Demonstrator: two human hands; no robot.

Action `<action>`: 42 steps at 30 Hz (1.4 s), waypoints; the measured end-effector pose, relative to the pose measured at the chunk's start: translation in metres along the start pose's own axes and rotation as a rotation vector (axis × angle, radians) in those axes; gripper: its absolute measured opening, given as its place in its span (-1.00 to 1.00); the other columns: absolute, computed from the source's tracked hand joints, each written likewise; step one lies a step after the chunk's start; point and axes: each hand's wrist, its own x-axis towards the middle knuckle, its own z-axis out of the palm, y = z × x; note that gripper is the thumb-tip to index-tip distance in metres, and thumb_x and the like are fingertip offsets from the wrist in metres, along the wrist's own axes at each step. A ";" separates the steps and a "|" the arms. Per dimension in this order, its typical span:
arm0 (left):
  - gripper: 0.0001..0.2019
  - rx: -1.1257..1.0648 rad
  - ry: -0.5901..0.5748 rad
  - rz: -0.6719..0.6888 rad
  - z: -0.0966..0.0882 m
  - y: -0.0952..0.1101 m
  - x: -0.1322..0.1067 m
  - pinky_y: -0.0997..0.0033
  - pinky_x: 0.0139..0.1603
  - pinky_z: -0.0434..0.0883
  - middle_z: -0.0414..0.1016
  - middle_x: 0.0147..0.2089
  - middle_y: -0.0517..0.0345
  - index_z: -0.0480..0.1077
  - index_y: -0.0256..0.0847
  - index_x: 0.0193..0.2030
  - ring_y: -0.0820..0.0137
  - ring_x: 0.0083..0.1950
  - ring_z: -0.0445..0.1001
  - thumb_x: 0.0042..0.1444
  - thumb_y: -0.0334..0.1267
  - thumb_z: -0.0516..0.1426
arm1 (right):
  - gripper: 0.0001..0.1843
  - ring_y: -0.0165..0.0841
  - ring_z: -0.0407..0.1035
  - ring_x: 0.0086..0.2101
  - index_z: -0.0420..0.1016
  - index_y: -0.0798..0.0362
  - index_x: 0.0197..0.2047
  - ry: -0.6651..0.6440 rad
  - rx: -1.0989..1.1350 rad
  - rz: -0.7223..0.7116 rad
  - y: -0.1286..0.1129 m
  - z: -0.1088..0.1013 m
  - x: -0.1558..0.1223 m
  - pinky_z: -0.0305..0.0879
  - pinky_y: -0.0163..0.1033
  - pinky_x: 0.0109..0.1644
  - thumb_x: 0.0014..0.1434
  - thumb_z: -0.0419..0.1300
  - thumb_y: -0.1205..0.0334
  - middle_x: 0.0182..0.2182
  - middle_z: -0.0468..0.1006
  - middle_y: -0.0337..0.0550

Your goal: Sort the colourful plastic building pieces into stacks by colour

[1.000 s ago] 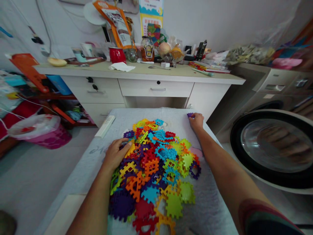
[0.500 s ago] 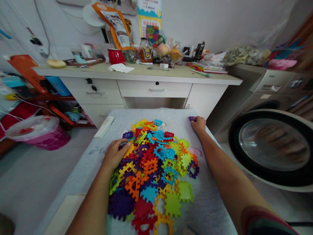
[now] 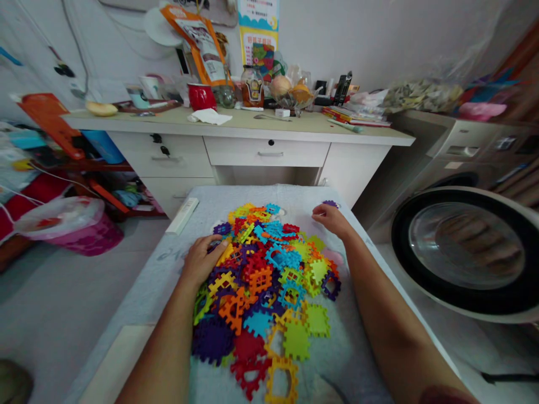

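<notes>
A heap of colourful interlocking plastic tiles point(image 3: 269, 280) lies on a table covered with a grey cloth point(image 3: 177, 264). My left hand point(image 3: 204, 262) rests on the heap's left edge, fingers curled over the tiles. My right hand point(image 3: 330, 217) hovers at the heap's far right edge, fingers loosely curled, nothing visible in it. A single purple tile point(image 3: 329, 203) lies alone on the cloth just beyond that hand, near the table's far right corner.
A white remote-like bar point(image 3: 182, 215) lies at the table's far left edge. Beyond stands a cluttered white desk point(image 3: 269, 151) with drawers. A washing machine door point(image 3: 467, 252) is close on the right. A pink bin with a bag point(image 3: 71, 227) sits on the floor left.
My right hand let go of the purple tile at the far right corner and drew back left toward the heap. The left hand stayed on the heap.
</notes>
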 end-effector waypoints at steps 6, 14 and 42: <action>-0.44 0.020 -0.005 0.029 0.000 -0.002 0.001 0.15 0.08 0.45 0.54 0.00 -0.01 0.55 -0.13 -0.06 0.15 -0.01 0.51 0.03 0.26 0.12 | -0.75 -0.33 0.47 -0.28 0.63 0.04 -0.13 -0.273 0.047 -0.190 -0.038 0.021 -0.021 0.37 -0.26 -0.17 0.08 0.30 0.24 -0.24 0.65 -0.17; -0.41 0.025 -0.008 0.019 0.000 0.000 0.001 0.13 0.13 0.41 0.51 0.04 -0.05 0.54 -0.17 -0.03 0.14 0.03 0.49 0.03 0.27 0.10 | -0.86 -0.34 0.48 -0.30 0.65 0.02 -0.27 -0.307 0.060 -0.252 -0.041 0.029 -0.023 0.35 -0.28 -0.16 0.09 0.26 0.30 -0.30 0.65 -0.20; -0.36 0.030 -0.025 0.001 0.001 -0.008 0.004 0.11 0.18 0.39 0.48 0.07 -0.06 0.54 -0.16 0.00 0.12 0.04 0.49 0.01 0.32 0.09 | -0.61 -0.21 0.43 -0.19 0.63 0.11 -0.07 -0.096 -0.448 -0.114 0.014 0.008 -0.012 0.31 -0.22 -0.06 -0.03 0.32 0.28 -0.18 0.60 0.00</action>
